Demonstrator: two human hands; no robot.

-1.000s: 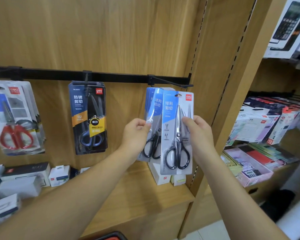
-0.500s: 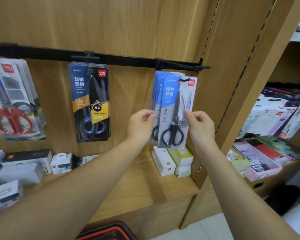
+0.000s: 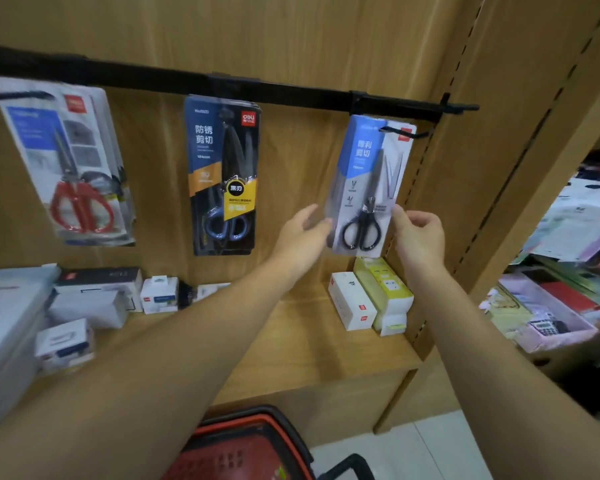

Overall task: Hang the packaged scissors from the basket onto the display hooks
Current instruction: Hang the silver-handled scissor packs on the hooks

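Note:
The blue-and-white pack of black-handled scissors (image 3: 368, 188) hangs from the right display hook (image 3: 407, 134), in front of other packs of the same kind. My right hand (image 3: 418, 233) pinches the pack's lower right edge with the thumb in front. My left hand (image 3: 303, 233) is at the lower left edge with fingers relaxed, barely touching it. The rim of the red basket (image 3: 253, 427) shows at the bottom, and its contents are hidden.
A black rail (image 3: 291, 88) carries two more hooks with dark-blue scissor packs (image 3: 222, 174) and red-handled scissor packs (image 3: 70, 161). Small boxes (image 3: 368, 296) stand on the wooden shelf below. A wooden upright (image 3: 499, 168) borders the right, with a stocked shelf (image 3: 561, 296) beyond.
The pack has gone up and back onto the right hook. My left hand has let go of the packs and opened. The view has tilted down, so more of the basket shows.

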